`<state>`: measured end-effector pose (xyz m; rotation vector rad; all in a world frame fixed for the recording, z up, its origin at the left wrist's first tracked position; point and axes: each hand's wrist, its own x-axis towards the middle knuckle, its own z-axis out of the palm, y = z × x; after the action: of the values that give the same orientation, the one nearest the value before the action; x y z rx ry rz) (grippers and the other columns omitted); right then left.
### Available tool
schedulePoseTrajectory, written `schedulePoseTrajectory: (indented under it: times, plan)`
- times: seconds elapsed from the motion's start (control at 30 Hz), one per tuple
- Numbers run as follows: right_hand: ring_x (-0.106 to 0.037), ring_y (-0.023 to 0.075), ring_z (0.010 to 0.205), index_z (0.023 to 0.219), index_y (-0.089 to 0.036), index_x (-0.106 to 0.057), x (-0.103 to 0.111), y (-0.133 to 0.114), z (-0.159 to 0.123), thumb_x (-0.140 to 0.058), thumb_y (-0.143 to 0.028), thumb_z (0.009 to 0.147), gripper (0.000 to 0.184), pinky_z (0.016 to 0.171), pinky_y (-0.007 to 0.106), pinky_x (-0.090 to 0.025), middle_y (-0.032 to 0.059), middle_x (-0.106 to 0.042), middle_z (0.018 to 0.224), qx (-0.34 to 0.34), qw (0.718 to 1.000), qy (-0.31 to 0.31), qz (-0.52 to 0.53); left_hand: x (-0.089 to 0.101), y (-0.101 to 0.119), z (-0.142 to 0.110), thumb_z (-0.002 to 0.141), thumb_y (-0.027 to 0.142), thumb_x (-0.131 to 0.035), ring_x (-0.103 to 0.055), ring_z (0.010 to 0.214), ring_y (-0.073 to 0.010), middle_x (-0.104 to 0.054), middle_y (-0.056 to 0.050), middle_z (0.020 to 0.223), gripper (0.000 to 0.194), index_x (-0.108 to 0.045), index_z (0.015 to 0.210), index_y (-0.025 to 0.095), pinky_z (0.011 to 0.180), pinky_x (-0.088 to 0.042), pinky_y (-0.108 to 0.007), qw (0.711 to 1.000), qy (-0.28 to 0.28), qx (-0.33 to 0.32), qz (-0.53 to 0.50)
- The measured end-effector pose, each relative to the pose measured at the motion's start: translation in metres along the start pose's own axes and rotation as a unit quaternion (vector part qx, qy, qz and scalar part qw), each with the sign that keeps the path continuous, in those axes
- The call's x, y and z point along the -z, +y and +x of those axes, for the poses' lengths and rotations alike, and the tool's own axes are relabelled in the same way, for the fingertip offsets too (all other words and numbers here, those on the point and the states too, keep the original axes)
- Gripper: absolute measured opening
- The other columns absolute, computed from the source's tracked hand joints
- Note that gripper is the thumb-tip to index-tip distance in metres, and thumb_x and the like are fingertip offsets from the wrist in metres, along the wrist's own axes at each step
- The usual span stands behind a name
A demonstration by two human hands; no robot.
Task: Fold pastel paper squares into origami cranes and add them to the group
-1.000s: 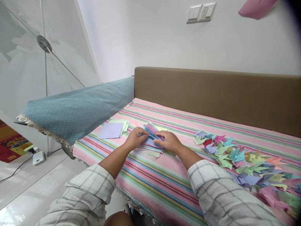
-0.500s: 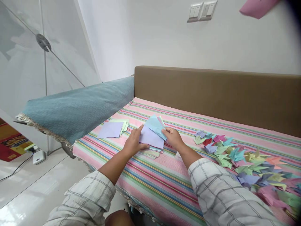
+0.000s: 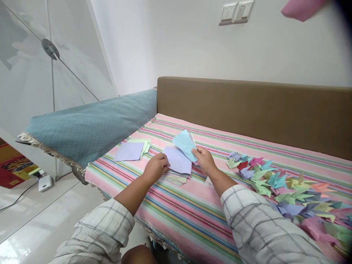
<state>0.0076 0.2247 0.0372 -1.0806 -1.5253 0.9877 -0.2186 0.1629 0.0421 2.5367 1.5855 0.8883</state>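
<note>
Hands: two, bare, apart from each other. By the left hand, the left edge of a lavender square sheet was pinched between thumb and fingers. By the right hand, light-blue paper was gripped near its lower right corner, with pink and pale-green edges showing behind it. The light-blue paper was held in the space between the hands, to the upper left of the right hand, its lower part overlapping the lavender sheet's upper right. The lavender sheet was set to the right of the left hand, over a stack of assorted paper.

Second paper pile, lavender over pale green: placed to the left of the left hand, apart from it.

Folded paper cranes, many, in blue, green, pink, yellow, red and orange: spread on the striped cover, well to the right of the right hand. A small white item was partly hidden by the right forearm.

Surroundings: brown backrest; teal quilted cover, lace-edged; wall switches; a pink paper shape at the upper right.

Labels: a red and yellow printed box was seen on the floor beside a white device; its printing could not be read.
</note>
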Motion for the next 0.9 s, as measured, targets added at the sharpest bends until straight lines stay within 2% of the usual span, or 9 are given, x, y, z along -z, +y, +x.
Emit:
schedulePoseTrajectory:
  times: [0.13,0.2,0.37,0.47,0.57,0.67,0.73,0.83,0.9]
  plan:
    - [-0.036,0.0096,0.052,0.068,-0.018,-0.052,0.003,-0.004,-0.002,-0.051,-0.049,0.074,0.032,0.049,0.022,-0.031,-0.0048,-0.042,0.056,-0.017,1.000,-0.007,0.023,0.006,0.002,0.002,0.076,0.031,-0.062,-0.056,0.079,-0.0154,-0.058,-0.003,0.081,0.012,-0.067,0.073,0.021,0.071,-0.044,-0.027,0.996,-0.021,0.015,-0.090]
    - [-0.036,0.0096,0.052,0.065,-0.018,-0.051,0.004,-0.008,-0.003,-0.052,-0.047,0.074,0.031,0.049,0.022,-0.030,-0.0050,-0.041,0.055,-0.012,1.000,-0.012,0.007,0.010,0.004,0.005,0.078,0.029,-0.058,-0.056,0.080,-0.0154,-0.058,-0.002,0.078,0.013,-0.066,0.073,0.020,0.073,-0.044,-0.027,0.994,-0.033,0.009,-0.106]
    - [-0.045,0.0118,0.059,0.072,-0.017,-0.059,0.006,-0.020,-0.007,-0.050,-0.044,0.078,0.029,0.056,0.023,-0.034,-0.0028,-0.052,0.063,0.044,0.993,-0.088,-0.058,0.021,0.012,0.025,0.078,0.024,-0.055,-0.057,0.082,-0.0167,-0.060,-0.004,0.082,0.012,-0.066,0.080,0.020,0.075,-0.043,-0.028,0.998,0.000,0.031,-0.063]
    - [-0.050,0.0133,0.064,0.076,-0.018,-0.063,0.004,-0.027,-0.010,-0.047,-0.043,0.081,0.030,0.060,0.024,-0.036,-0.0014,-0.058,0.068,0.079,0.979,-0.136,-0.128,0.025,0.018,0.040,0.078,0.026,-0.056,-0.056,0.085,-0.0179,-0.060,-0.004,0.085,0.013,-0.066,0.082,0.020,0.075,-0.044,-0.029,0.999,0.020,0.031,-0.027]
    - [-0.053,0.0152,0.071,0.081,-0.019,-0.066,0.001,-0.031,-0.014,-0.047,-0.043,0.082,0.030,0.064,0.024,-0.037,0.0006,-0.063,0.076,0.109,0.965,-0.157,-0.178,0.024,0.023,0.050,0.078,0.026,-0.056,-0.056,0.085,-0.0175,-0.059,-0.003,0.086,0.012,-0.066,0.082,0.020,0.075,-0.044,-0.028,0.999,0.036,0.026,-0.007]
    - [-0.054,0.0149,0.070,0.080,-0.019,-0.067,-0.001,-0.032,-0.016,-0.047,-0.042,0.082,0.030,0.062,0.024,-0.036,0.0004,-0.063,0.074,0.116,0.960,-0.163,-0.198,0.022,0.025,0.052,0.077,0.024,-0.058,-0.056,0.084,-0.0176,-0.058,-0.003,0.087,0.008,-0.064,0.081,0.021,0.073,-0.043,-0.028,0.999,0.037,0.021,0.010]
    - [-0.052,0.0136,0.065,0.076,-0.019,-0.066,-0.003,-0.030,-0.015,-0.045,-0.042,0.082,0.031,0.059,0.023,-0.035,-0.0012,-0.060,0.067,0.102,0.962,-0.155,-0.198,0.021,0.025,0.050,0.074,0.019,-0.059,-0.056,0.086,-0.0185,-0.057,-0.003,0.089,0.014,-0.061,0.087,0.021,0.071,-0.043,-0.028,0.999,0.030,0.018,0.031]
    - [-0.051,0.0125,0.062,0.076,-0.018,-0.065,-0.003,-0.026,-0.014,-0.047,-0.042,0.081,0.031,0.057,0.022,-0.035,-0.0022,-0.059,0.066,0.076,0.974,-0.134,-0.166,0.019,0.021,0.041,0.069,0.011,-0.059,-0.055,0.086,-0.0191,-0.057,-0.003,0.093,0.028,-0.057,0.095,0.023,0.069,-0.042,-0.027,0.998,0.001,0.019,0.067]
    - [-0.051,0.0129,0.062,0.076,-0.018,-0.064,-0.003,-0.024,-0.013,-0.048,-0.043,0.080,0.030,0.057,0.022,-0.035,-0.0020,-0.059,0.067,0.070,0.980,-0.109,-0.150,0.018,0.016,0.032,0.068,0.009,-0.057,-0.055,0.084,-0.0187,-0.056,-0.003,0.093,0.024,-0.057,0.087,0.024,0.067,-0.041,-0.027,0.996,-0.029,0.016,0.080]
